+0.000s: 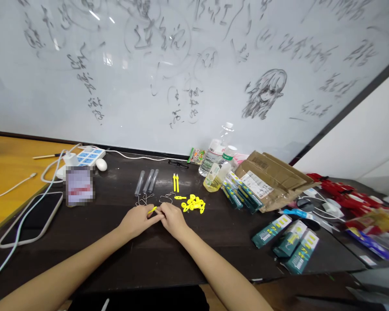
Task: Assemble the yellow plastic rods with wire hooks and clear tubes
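My left hand (pixel 138 221) and my right hand (pixel 173 219) meet over the near part of the dark table. Between the left fingers is a small yellow plastic piece (pixel 152 210). The right fingertips are closed at its other end, where the grip is partly hidden. Just beyond my hands lie bent metal wire hooks (pixel 145 198). Several clear tubes (pixel 148 181) lie farther back. Two long yellow sticks (pixel 176 183) lie to the right of the tubes. A pile of small yellow plastic parts (pixel 193 203) is right of my right hand.
Plastic bottles (pixel 214 162) stand by the whiteboard (pixel 132 99). Right of them are a cardboard package (pixel 262 172) and several green boxes (pixel 293 239). A phone (pixel 30 220), a power strip (pixel 90 156) and white cables occupy the left side.
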Action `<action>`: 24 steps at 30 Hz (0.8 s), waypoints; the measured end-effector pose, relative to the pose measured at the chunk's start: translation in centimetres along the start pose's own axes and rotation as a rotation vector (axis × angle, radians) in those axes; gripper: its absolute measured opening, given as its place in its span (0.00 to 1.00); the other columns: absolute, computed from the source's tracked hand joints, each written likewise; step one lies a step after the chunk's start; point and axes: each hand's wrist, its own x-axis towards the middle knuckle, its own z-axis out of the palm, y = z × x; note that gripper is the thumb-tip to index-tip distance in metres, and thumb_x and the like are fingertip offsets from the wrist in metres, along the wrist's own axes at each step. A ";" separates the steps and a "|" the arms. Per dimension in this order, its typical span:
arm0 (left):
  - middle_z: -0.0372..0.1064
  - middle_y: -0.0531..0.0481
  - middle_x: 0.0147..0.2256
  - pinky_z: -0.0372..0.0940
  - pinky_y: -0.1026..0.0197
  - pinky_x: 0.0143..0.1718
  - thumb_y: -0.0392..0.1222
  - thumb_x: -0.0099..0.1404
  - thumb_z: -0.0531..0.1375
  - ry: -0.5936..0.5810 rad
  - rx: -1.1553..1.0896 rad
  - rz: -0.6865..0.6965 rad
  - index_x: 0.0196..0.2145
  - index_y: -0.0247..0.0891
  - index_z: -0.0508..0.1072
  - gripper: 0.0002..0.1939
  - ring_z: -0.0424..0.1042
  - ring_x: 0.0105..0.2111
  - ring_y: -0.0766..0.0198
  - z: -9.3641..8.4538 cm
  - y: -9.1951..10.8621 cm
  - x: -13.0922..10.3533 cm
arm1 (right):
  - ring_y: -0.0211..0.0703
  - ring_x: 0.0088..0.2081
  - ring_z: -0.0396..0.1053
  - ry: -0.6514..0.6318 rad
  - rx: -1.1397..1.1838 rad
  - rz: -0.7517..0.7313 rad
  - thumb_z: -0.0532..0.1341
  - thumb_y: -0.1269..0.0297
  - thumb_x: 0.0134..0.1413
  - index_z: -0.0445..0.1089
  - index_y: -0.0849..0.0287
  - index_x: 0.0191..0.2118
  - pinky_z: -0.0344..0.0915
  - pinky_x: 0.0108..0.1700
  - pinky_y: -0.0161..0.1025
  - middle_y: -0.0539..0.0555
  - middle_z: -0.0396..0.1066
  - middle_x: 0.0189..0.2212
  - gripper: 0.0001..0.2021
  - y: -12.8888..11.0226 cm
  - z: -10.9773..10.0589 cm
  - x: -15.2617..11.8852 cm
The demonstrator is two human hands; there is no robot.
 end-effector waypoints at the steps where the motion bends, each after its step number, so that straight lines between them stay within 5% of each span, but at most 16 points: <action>1: 0.64 0.53 0.21 0.50 0.64 0.24 0.58 0.64 0.46 0.004 0.012 -0.004 0.24 0.39 0.63 0.22 0.66 0.23 0.63 0.1 0.0 0.0 | 0.40 0.31 0.64 0.004 0.022 -0.013 0.50 0.70 0.57 0.58 0.56 0.28 0.58 0.35 0.34 0.53 0.66 0.27 0.07 0.0 0.1 0.0; 17: 0.69 0.52 0.26 0.54 0.66 0.27 0.53 0.68 0.42 -0.030 0.006 0.169 0.29 0.39 0.68 0.22 0.68 0.26 0.65 -0.2 -0.7 0.0 | 0.38 0.36 0.65 -0.025 0.386 0.085 0.55 0.73 0.50 0.60 0.56 0.37 0.64 0.40 0.36 0.52 0.63 0.37 0.08 0.0 -0.5 0.3; 24: 0.70 0.51 0.27 0.57 0.65 0.30 0.54 0.68 0.39 -0.122 -0.027 0.209 0.30 0.38 0.70 0.26 0.69 0.27 0.64 -0.3 -1.3 0.3 | 0.38 0.38 0.63 -0.091 0.265 0.049 0.58 0.71 0.49 0.61 0.55 0.38 0.60 0.41 0.35 0.50 0.63 0.35 0.09 0.0 -1.3 0.4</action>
